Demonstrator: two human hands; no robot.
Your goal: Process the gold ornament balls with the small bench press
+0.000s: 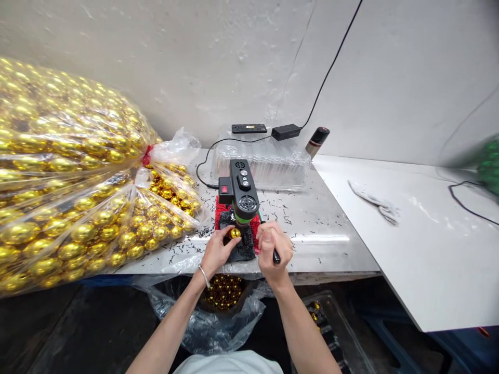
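Note:
In the head view, my left hand (pixel 217 249) pinches a small shiny gold ball (pixel 235 233) between thumb and fingers, under the front end of a black bench device (pixel 245 189). My right hand (pixel 274 249) is wrapped round a black-tipped lever handle (pixel 276 256) at the device's right side. A red switch box is fixed on the device's left. Beneath it lie a black textured pad (pixel 246 248) and a red mat (pixel 255 224), strewn with small black bits. The exact contact between ball and device is hidden.
Large clear bags of gold balls (pixel 74 182) fill the left. Behind the device are a clear plastic box (pixel 268 166), a power adapter (pixel 286 132) and a spray can (pixel 317 141). A glove (pixel 374 201) lies right. Below the table edge sits a plastic-lined container of balls (pixel 225 292).

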